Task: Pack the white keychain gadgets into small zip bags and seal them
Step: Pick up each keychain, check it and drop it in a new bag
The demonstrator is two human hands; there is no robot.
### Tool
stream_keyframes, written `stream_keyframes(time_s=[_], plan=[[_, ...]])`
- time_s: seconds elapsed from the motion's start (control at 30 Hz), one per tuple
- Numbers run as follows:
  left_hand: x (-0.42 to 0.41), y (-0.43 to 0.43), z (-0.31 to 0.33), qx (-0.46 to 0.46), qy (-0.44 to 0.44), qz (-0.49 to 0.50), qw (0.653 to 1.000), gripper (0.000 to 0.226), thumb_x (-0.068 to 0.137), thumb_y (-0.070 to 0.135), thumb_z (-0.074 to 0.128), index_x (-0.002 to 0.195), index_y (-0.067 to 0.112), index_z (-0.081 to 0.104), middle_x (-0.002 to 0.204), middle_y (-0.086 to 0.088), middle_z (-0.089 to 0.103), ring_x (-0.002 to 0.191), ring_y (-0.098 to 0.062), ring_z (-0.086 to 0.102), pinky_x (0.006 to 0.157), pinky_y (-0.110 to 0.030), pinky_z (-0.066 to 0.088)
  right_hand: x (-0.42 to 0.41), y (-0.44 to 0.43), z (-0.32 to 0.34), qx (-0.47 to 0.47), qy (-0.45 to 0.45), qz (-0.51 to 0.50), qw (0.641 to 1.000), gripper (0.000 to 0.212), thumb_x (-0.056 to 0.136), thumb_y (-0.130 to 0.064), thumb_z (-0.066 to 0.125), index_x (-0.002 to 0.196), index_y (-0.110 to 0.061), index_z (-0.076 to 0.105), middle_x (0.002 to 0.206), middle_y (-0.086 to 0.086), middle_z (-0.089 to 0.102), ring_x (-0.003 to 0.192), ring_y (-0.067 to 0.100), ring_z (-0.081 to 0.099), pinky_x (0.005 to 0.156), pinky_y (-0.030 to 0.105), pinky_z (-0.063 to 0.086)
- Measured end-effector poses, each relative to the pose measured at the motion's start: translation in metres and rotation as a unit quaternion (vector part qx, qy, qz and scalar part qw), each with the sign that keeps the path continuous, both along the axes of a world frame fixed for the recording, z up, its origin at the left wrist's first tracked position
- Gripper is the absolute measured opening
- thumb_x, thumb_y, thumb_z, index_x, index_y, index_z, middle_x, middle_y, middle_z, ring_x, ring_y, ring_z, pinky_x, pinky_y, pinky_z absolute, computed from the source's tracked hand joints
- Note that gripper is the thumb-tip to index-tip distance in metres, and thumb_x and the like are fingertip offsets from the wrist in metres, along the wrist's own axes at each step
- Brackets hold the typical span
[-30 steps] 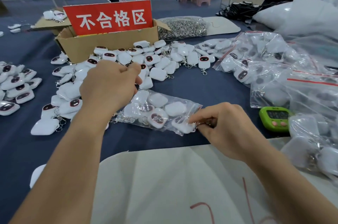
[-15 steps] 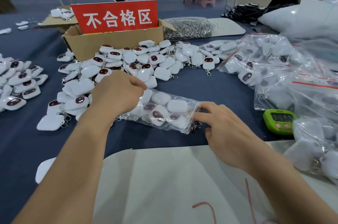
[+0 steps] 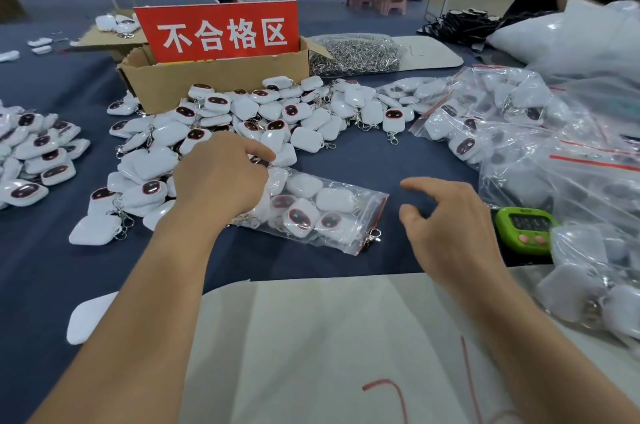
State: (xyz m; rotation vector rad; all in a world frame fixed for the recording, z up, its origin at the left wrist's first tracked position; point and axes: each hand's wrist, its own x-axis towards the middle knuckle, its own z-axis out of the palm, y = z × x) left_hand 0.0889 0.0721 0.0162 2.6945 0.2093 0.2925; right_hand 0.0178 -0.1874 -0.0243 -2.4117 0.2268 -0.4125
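A clear zip bag (image 3: 341, 207) holding several white keychain gadgets lies on the dark blue cloth in the middle. Its red-striped mouth points right, and a metal clasp (image 3: 374, 236) pokes out of it. My left hand (image 3: 221, 181) covers the bag's left end with curled fingers, holding it down. To the right of the bag, my right hand (image 3: 446, 226) hovers with its fingers spread, holding nothing. Behind and left of the bag is a heap of loose white gadgets (image 3: 263, 119) with dark oval faces.
A cardboard box (image 3: 214, 81) with a red sign stands behind the heap. A bag of metal clasps (image 3: 353, 51) lies at the back. Filled zip bags (image 3: 512, 122) pile up on the right beside a green timer (image 3: 526, 228). More gadgets (image 3: 34, 153) lie far left. A white sheet (image 3: 311, 347) lies in front.
My right hand has let go of the bag's mouth and pulled away to the right, opening its fingers. The left hand has stayed on the bag's left end.
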Motion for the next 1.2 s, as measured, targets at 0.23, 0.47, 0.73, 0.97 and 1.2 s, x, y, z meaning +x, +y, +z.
stream_keyframes(time_s=[0.23,0.47,0.73,0.97,1.2], plan=[[-0.003,0.006,-0.008,-0.026,0.102,-0.092,0.99,0.038,0.081,0.04,0.075,0.118,0.045,0.069,0.077,0.015,0.055,0.077,-0.013,0.059,0.065,-0.03,0.043,0.042,0.002,-0.003,0.074,0.034,0.015,0.997,0.046,0.099,-0.024,0.053,0.144,-0.032,0.058,0.15,-0.005,0.053,0.134,0.021,0.049,0.107,0.03,0.033],[-0.005,0.012,-0.001,-0.053,0.208,-0.17,0.962,0.077,0.078,0.021,0.081,0.146,0.039,0.049,0.075,0.012,0.051,0.066,-0.008,0.051,0.059,-0.025,0.038,0.096,-0.002,-0.005,0.039,0.018,0.046,0.998,0.051,0.097,-0.016,0.054,0.148,-0.02,0.05,0.156,0.004,0.043,0.142,0.024,0.04,0.1,0.025,0.028],[-0.003,0.015,-0.001,-0.134,0.145,-0.155,0.968,0.052,0.083,0.02,0.075,0.131,0.039,0.065,0.053,0.014,0.055,0.051,-0.001,0.052,0.05,-0.018,0.034,0.134,0.015,0.0,0.011,0.021,0.25,0.968,0.066,0.097,-0.008,0.057,0.152,-0.042,0.046,0.164,-0.015,0.037,0.149,-0.001,0.028,0.121,0.018,0.019],[0.0,0.006,-0.008,-0.245,-0.043,-0.03,0.968,0.03,0.087,0.015,0.059,0.085,0.041,0.075,0.046,0.02,0.053,0.047,0.002,0.052,0.054,-0.027,0.035,0.148,0.017,-0.005,-0.092,0.021,0.253,0.963,0.047,0.096,-0.008,0.056,0.138,-0.027,0.066,0.146,-0.003,0.061,0.137,0.017,0.05,0.104,0.016,0.029],[0.002,0.005,-0.015,-0.243,-0.042,-0.021,0.969,0.031,0.085,0.017,0.057,0.085,0.042,0.075,0.049,0.023,0.056,0.051,0.004,0.054,0.054,-0.026,0.034,0.157,0.017,0.001,-0.045,0.024,0.259,0.964,0.066,0.098,-0.017,0.063,0.156,-0.039,0.041,0.163,-0.007,0.04,0.141,0.008,0.041,0.12,0.028,0.029]])
